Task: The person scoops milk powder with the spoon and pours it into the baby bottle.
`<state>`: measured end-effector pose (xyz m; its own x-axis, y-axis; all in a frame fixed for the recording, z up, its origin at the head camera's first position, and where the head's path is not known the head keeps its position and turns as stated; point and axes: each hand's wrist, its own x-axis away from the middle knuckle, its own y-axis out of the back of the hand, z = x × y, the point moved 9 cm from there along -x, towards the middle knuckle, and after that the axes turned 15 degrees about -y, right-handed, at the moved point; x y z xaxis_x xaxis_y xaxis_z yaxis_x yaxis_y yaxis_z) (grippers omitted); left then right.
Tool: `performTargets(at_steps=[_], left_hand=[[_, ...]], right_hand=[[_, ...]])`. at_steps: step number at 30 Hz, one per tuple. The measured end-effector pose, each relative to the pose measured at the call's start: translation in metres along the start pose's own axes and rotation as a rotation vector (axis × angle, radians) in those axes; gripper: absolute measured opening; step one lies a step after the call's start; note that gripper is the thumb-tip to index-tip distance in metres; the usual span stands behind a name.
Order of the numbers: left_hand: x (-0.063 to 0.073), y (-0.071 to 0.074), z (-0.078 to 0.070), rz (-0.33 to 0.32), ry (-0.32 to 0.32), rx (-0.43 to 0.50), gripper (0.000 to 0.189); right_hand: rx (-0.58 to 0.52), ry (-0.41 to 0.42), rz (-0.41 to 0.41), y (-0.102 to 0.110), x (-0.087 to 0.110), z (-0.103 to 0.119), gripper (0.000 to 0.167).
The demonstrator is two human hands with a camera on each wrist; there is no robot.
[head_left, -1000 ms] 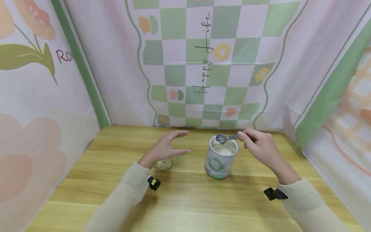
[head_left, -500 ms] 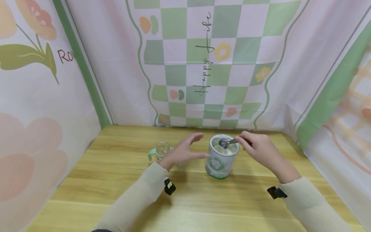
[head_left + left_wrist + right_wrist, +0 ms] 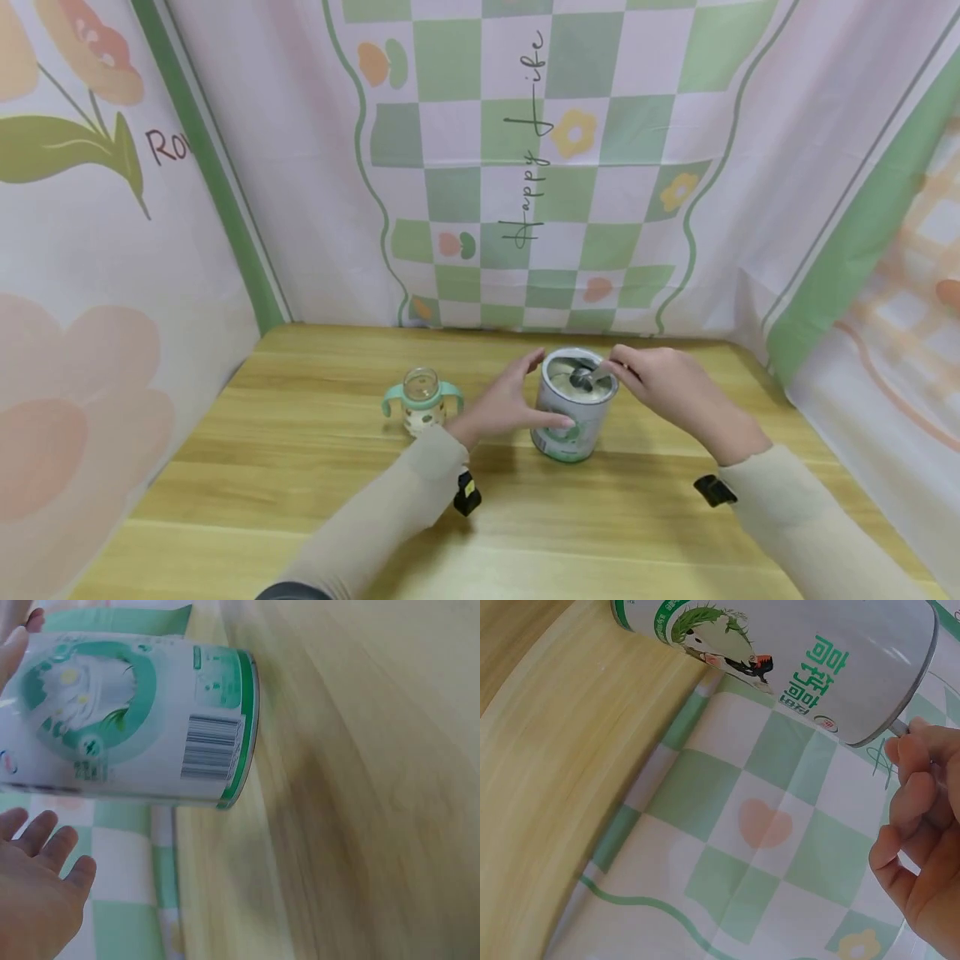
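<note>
A white and green milk powder can stands upright and uncovered, with pale powder inside. My right hand pinches the handle of a metal measuring spoon, whose bowl is down inside the can's mouth. In the right wrist view only a bit of the spoon handle shows at the rim. My left hand is spread at the can's left side, thumb in front and fingers near the rim. The left wrist view has its fingers standing apart from the can wall; whether the thumb touches cannot be told.
Left of the can, a clear baby bottle with two mint handles stands uncapped, partly behind my left forearm. The wooden table ends at a checked cloth behind it; printed curtains flank both sides.
My left hand has moved right from beside the bottle to the can, uncovering the bottle. The right hand has lowered the spoon from above the rim into the can.
</note>
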<state>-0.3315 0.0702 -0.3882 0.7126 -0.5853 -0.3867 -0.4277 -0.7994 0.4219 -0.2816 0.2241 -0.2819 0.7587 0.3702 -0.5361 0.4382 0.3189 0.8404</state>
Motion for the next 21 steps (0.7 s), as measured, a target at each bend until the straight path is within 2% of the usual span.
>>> performTargets(at_steps=[3, 8, 13, 15, 21], left_hand=[[-0.003, -0.006, -0.002, -0.037, -0.017, 0.037, 0.119], [-0.007, -0.015, 0.001, -0.078, -0.008, 0.094, 0.123], [-0.014, -0.024, -0.002, -0.093, -0.118, 0.167, 0.102], [-0.015, -0.025, -0.003, -0.1, -0.156, 0.193, 0.093], [-0.016, -0.025, 0.004, -0.106, -0.142, 0.186, 0.092]], right_hand=[[0.009, 0.011, 0.0, -0.002, 0.001, -0.001, 0.019], [0.008, 0.05, -0.033, -0.001, 0.003, 0.001, 0.022], [-0.007, 0.127, -0.048, 0.001, 0.003, 0.005, 0.025], [-0.002, 0.146, -0.019, 0.0, 0.001, 0.007, 0.026], [-0.004, 0.09, 0.146, -0.005, -0.009, 0.01, 0.035]])
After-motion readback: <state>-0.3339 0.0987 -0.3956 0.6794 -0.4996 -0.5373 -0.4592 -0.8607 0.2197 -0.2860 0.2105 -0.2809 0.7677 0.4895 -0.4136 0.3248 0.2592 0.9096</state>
